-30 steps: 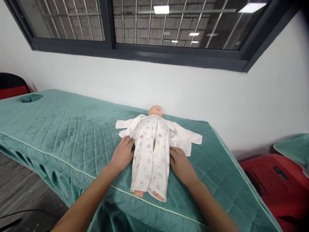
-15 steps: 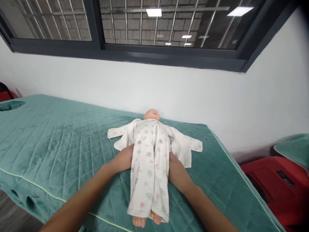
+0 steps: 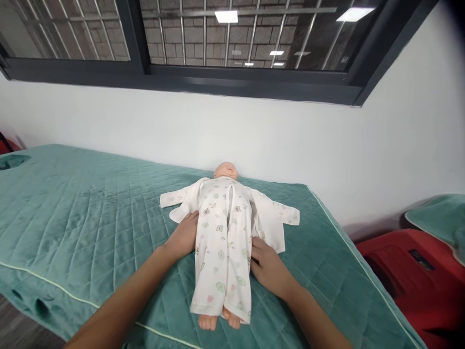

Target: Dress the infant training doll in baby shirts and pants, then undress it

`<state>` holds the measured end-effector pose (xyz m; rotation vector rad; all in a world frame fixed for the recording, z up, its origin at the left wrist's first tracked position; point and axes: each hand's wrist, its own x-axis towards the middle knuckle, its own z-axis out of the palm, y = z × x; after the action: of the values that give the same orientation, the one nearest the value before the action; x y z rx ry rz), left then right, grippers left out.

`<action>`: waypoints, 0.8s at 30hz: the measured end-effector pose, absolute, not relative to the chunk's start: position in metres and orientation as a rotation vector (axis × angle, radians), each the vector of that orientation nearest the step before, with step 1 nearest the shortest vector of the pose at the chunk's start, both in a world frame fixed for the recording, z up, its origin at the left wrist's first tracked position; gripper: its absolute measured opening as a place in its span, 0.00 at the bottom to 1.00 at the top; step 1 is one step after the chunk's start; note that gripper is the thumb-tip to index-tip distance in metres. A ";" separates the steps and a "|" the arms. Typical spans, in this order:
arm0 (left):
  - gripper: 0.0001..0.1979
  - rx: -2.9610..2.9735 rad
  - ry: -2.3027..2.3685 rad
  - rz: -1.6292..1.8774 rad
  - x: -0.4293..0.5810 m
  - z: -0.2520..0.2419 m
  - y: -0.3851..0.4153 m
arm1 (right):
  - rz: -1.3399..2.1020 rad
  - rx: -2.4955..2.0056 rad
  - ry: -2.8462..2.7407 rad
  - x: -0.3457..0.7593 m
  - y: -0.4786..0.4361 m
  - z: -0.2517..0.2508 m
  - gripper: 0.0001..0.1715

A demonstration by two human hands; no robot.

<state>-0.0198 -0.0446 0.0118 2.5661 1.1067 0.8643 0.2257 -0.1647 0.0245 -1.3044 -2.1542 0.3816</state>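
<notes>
A baby doll (image 3: 225,170) lies on its back, head toward the wall and bare feet toward me. White printed baby trousers (image 3: 218,257) cover its legs and reach up over its belly. Beneath them a white baby jacket (image 3: 269,218) spreads out with both sleeves to the sides. My left hand (image 3: 184,236) is at the left edge of the trousers, its fingertips partly hidden by the cloth. On the opposite edge, my right hand (image 3: 271,269) has its fingers bent and closed on the trouser cloth.
The doll rests on a bed with a green quilted cover (image 3: 90,208), which has a hole (image 3: 14,161) at the far left. Behind stands a white wall (image 3: 163,123) under a barred window. A red plastic object (image 3: 403,271) stands at right beside the bed.
My right hand has slid slightly down the trousers' edge, with its fingers more visible. My left hand stays at the left edge. The whole view has shifted a little.
</notes>
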 end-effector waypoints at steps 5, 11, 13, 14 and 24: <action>0.06 2.900 1.181 0.611 -0.030 0.009 -0.052 | 0.374 -1.336 -2.114 0.226 -0.164 0.020 0.25; 0.08 2.898 1.385 0.801 -0.056 0.002 -0.087 | 0.317 -1.344 -2.149 0.227 -0.165 0.019 0.18; 0.08 2.856 1.416 0.829 -0.063 -0.001 -0.095 | 0.259 -1.361 -2.174 0.227 -0.166 0.019 0.16; 0.08 2.838 1.424 0.831 -0.065 -0.002 -0.098 | 0.227 -1.372 -2.182 0.226 -0.166 0.020 0.15; 0.08 2.736 1.365 0.752 -0.064 0.000 -0.105 | -0.020 -1.524 -2.188 0.223 -0.171 0.016 0.16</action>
<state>-0.0643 -0.1049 -0.0002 2.7364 1.3654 0.7519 0.2226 -0.1705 0.0160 -1.5242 -2.1877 -0.0200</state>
